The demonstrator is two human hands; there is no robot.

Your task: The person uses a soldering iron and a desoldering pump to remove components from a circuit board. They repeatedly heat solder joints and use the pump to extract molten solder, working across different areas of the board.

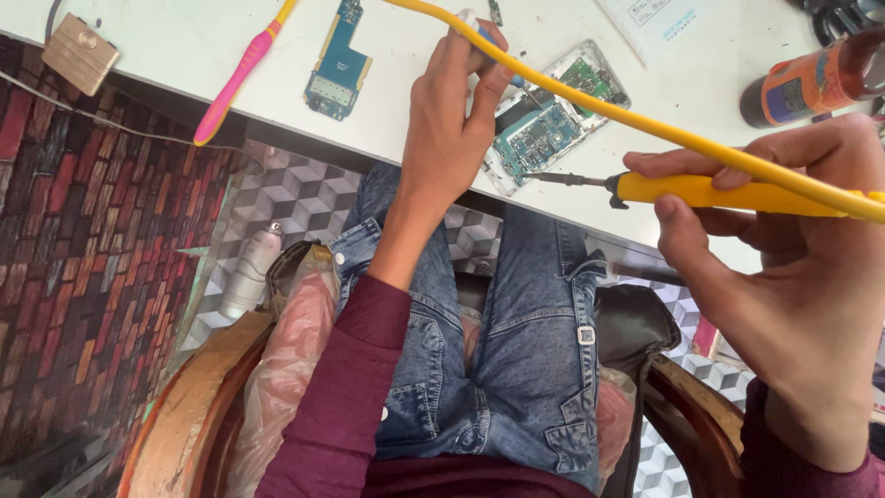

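The right hand (pixel 784 249) pinches a yellow soldering iron (pixel 710 192), tip angled at the opened phone (pixel 553 115); the left hand's (pixel 452 120) grip pinches a thin tool, steadying it on the white surface (pixel 184 46).

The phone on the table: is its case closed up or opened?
Opened. The phone lies with its back cover off, green circuit board exposed inside the clear frame; the soldering iron tip in the right hand points at its edge.
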